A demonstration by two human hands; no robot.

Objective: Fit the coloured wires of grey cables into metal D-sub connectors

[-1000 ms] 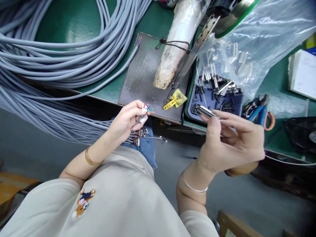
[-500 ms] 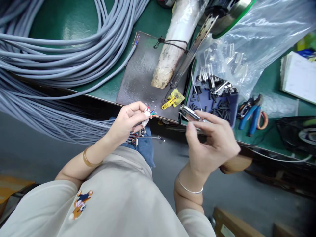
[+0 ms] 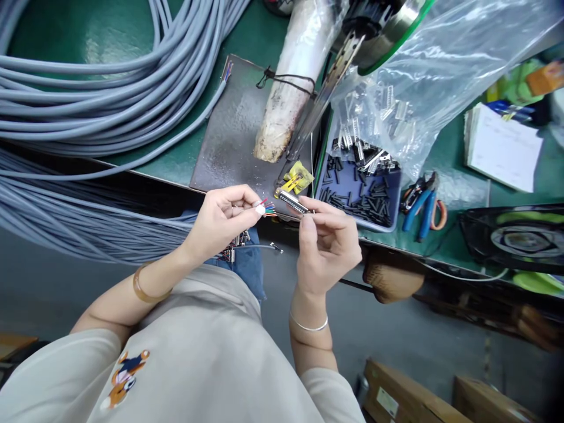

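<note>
The left hand (image 3: 224,220) pinches a fan of coloured wires (image 3: 269,210), tips pointing right. Just beside them, possibly touching, I cannot tell, lies the slim connector (image 3: 292,201), its long axis slanting from upper left down to the right hand (image 3: 328,244), whose thumb and fingers clasp its lower end near the blue tray (image 3: 395,202).

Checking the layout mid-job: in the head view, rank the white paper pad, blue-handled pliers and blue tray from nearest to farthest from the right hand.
1. Blue tray: just beyond the right hand, to its upper right.
2. Blue-handled pliers: right of the tray.
3. White paper pad: farther right, beyond the pliers.
</note>
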